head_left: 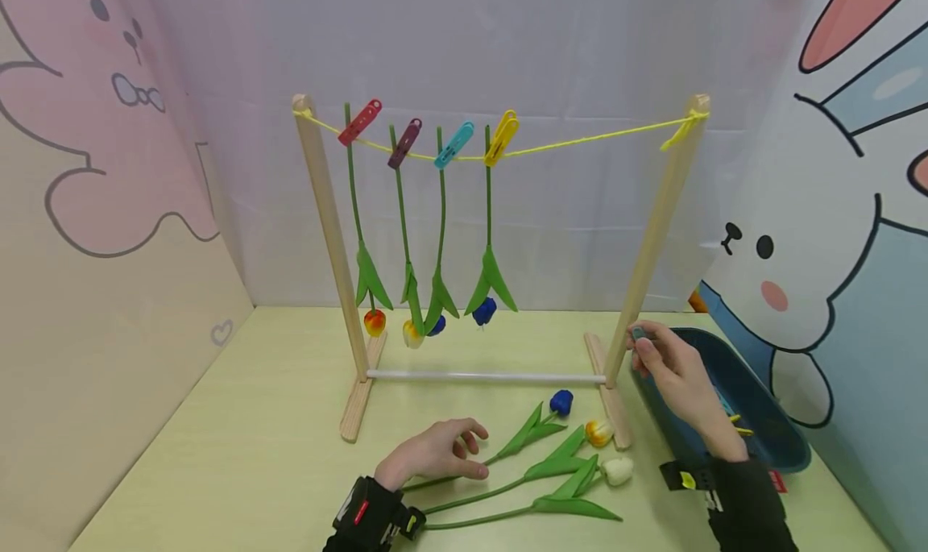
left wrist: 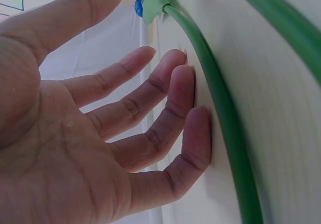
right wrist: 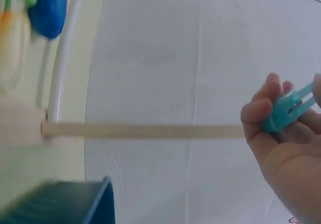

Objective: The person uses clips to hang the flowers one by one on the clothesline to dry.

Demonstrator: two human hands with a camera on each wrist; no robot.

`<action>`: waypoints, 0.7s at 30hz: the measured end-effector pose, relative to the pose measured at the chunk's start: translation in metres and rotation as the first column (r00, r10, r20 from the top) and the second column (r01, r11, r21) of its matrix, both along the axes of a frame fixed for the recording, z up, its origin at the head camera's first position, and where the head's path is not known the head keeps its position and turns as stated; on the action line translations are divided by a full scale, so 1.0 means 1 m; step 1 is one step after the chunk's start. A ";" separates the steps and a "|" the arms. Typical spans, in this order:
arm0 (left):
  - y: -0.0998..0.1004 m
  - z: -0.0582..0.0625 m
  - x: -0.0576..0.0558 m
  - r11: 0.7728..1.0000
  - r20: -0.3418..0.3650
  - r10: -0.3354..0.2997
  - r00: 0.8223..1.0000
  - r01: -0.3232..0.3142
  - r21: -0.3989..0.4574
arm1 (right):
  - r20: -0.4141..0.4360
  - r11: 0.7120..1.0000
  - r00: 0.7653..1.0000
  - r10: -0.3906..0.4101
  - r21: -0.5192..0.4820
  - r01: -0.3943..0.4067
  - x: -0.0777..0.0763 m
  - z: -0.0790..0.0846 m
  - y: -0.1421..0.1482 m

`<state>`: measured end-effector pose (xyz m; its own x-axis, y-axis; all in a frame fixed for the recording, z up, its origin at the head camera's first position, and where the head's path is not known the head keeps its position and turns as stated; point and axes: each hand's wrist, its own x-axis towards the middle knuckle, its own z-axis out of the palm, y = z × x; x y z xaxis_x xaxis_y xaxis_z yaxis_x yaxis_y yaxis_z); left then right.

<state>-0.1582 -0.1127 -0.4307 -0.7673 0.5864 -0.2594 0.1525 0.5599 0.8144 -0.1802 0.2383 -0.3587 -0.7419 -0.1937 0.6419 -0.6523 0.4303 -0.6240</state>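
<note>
My right hand [head_left: 674, 375] is raised by the right post and pinches a teal clothespin [right wrist: 286, 112] between thumb and fingers. Low over the table, my left hand [head_left: 438, 454] has its fingers loosely bent, holding nothing. In the left wrist view, its fingertips lie right beside a green stem [left wrist: 220, 91]. That stem belongs to a blue tulip [head_left: 561, 403] lying on the table. Nearer to me lie a yellow-orange tulip [head_left: 598, 433] and a white tulip [head_left: 617, 471]. Several tulips hang head down from a yellow string [head_left: 594, 139], clipped by red [head_left: 360, 122], maroon [head_left: 404, 143], light blue [head_left: 454, 145] and yellow clothespins [head_left: 502, 139].
Wooden posts [head_left: 329, 238] on flat feet carry the string, with a white rod [head_left: 486, 376] joining them low down. A dark blue bin [head_left: 786, 447] with some clothespins in it stands at the right, under my right forearm. Panels with cartoon animals flank the table [head_left: 217, 423].
</note>
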 end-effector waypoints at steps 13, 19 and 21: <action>0.006 -0.001 0.006 1.000 -0.024 0.030 0.999 -0.030 -0.005 | 0.018 0.906 0.953 0.302 -0.317 -0.281 -0.012 -0.014 -0.032; 0.012 -0.001 0.011 0.995 -0.130 0.032 0.991 -0.044 -0.090 | 0.042 0.872 0.958 0.284 -0.427 -0.239 -0.012 -0.015 -0.038; 0.014 -0.001 0.012 0.991 -0.154 0.037 0.987 -0.056 -0.123 | 0.034 0.857 0.962 0.272 -0.464 -0.226 -0.013 -0.015 -0.039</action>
<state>-0.1458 -0.0987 -0.4316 -0.8289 0.5191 -0.2082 0.2402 0.6666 0.7057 -0.1933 0.1993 -0.3735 -0.7696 -0.0863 0.6327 -0.6274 -0.0824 -0.7744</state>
